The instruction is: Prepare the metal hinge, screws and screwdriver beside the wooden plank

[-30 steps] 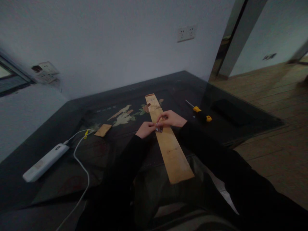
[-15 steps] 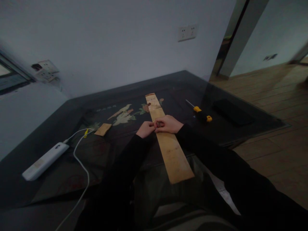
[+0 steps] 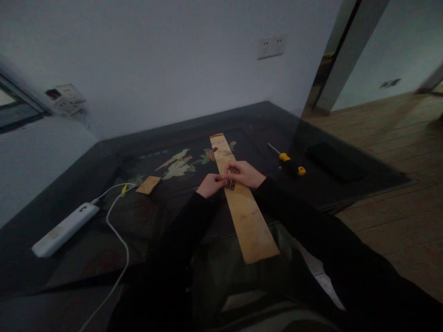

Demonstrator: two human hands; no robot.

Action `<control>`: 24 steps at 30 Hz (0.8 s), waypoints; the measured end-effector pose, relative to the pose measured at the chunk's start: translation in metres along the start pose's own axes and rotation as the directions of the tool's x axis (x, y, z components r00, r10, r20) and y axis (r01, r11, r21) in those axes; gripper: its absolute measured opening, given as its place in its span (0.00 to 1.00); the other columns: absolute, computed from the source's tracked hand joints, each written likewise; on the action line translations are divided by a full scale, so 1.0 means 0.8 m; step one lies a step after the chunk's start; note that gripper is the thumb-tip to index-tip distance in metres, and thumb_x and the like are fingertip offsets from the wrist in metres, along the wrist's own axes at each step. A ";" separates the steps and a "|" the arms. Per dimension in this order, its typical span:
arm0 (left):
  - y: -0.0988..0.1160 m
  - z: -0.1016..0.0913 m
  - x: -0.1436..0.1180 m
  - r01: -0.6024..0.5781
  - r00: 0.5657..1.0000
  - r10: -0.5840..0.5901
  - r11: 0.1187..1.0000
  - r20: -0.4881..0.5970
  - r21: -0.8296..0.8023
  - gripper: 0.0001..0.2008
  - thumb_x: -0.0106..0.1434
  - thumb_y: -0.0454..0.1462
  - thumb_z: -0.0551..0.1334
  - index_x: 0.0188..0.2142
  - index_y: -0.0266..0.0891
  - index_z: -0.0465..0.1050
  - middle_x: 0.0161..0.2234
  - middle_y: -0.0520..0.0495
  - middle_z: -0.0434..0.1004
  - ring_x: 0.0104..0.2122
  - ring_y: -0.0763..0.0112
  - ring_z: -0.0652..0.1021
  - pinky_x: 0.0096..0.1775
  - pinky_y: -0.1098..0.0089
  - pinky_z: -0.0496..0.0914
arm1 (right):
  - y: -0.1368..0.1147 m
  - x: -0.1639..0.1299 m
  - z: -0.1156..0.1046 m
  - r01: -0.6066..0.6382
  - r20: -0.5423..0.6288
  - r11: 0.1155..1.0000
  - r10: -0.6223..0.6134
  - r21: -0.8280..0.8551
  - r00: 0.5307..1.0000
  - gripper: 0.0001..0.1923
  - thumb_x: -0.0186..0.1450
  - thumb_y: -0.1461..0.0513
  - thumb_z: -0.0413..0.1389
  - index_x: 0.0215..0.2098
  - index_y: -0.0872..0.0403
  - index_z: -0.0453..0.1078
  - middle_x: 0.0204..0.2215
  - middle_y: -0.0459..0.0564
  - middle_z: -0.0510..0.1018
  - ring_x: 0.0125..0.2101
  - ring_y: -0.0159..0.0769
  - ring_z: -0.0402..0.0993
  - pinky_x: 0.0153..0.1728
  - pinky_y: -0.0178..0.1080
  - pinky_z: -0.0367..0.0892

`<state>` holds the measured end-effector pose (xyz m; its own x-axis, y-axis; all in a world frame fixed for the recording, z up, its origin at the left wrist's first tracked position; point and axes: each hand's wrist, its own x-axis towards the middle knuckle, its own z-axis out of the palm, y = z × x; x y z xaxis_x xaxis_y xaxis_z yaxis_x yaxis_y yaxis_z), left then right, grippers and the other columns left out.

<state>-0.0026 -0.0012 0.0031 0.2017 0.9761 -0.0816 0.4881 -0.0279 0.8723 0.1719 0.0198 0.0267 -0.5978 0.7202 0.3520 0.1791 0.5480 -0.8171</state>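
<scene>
A long, narrow wooden board [image 3: 247,221] lies across the table, its near end reaching past the edge toward my lap. Over its middle is a small reddish-brown metal hinge [image 3: 230,184] with shiny spots. My left hand [image 3: 210,185] is closed, thumb and fingertips pinching the hinge at its left side. From the right, my right hand [image 3: 245,173] reaches over the board, fingers bent in a pinch just above the hinge. Whatever those fingertips hold is too small and dim to make out.
A yellow-and-black screwdriver [image 3: 290,163] and a dark flat slab [image 3: 334,161] lie at right. Leftward are a small wood piece [image 3: 148,185], a white power strip [image 3: 65,229] and its looping cable [image 3: 126,249]. The dark table [image 3: 194,216] meets the wall.
My right hand has shifted slightly up and away from the hinge, so more of the hinge shows. My left hand stays nearly in place; the board has not moved.
</scene>
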 end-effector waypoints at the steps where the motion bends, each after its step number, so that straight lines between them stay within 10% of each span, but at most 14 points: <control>1: 0.000 0.000 0.000 -0.005 1.000 0.005 1.000 0.009 -0.021 0.16 0.49 0.46 0.66 0.24 0.32 0.77 0.20 0.50 0.73 0.25 0.70 0.71 0.31 0.71 0.63 | 0.002 0.001 -0.001 -0.029 -0.047 0.992 0.036 0.124 0.998 0.11 0.58 0.57 0.60 0.27 0.56 0.66 0.20 0.41 0.65 0.22 0.25 0.58 0.24 0.31 0.51; 6: 0.001 0.000 -0.001 -0.053 0.998 0.049 0.989 -0.035 -0.137 0.18 0.48 0.49 0.67 0.25 0.33 0.76 0.23 0.50 0.74 0.28 0.71 0.72 0.34 0.72 0.64 | 0.014 0.004 -0.009 -0.297 0.032 0.666 0.379 0.684 0.925 0.16 0.62 0.53 0.57 0.26 0.53 0.57 0.14 0.33 0.53 0.13 0.20 0.41 0.15 0.30 0.36; 11: 0.004 -0.003 -0.001 -0.122 0.992 0.113 0.970 -0.055 -0.209 0.19 0.50 0.50 0.67 0.25 0.35 0.71 0.20 0.54 0.69 0.23 0.77 0.66 0.26 0.75 0.59 | 0.023 0.006 -0.015 -0.366 0.127 0.459 0.471 0.810 0.873 0.13 0.68 0.60 0.48 0.26 0.54 0.55 0.12 0.36 0.59 0.10 0.18 0.40 0.13 0.28 0.37; 19: 0.016 -0.004 -0.008 -0.088 0.993 0.106 0.960 0.056 -0.266 0.15 0.53 0.46 0.65 0.27 0.37 0.67 0.19 0.54 0.66 0.18 0.80 0.64 0.22 0.75 0.55 | 0.023 0.004 -0.014 -0.360 0.068 0.525 0.495 0.772 0.866 0.05 0.65 0.64 0.48 0.34 0.58 0.64 0.14 0.38 0.63 0.10 0.18 0.42 0.15 0.29 0.36; 24: 0.018 -0.006 -0.011 -0.073 0.996 0.082 0.969 0.028 -0.237 0.14 0.53 0.45 0.65 0.26 0.35 0.68 0.19 0.55 0.64 0.19 0.81 0.62 0.23 0.75 0.54 | 0.015 0.003 -0.012 -0.366 -0.034 0.760 0.453 0.537 0.891 0.09 0.59 0.59 0.57 0.33 0.59 0.69 0.14 0.35 0.57 0.14 0.21 0.45 0.18 0.31 0.38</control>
<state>-0.0011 -0.0091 0.0189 0.2651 0.9639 -0.0233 0.2567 -0.0473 0.9653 0.1802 0.0321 0.0225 -0.4254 0.9041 -0.0408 -0.0648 -0.0754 -0.9950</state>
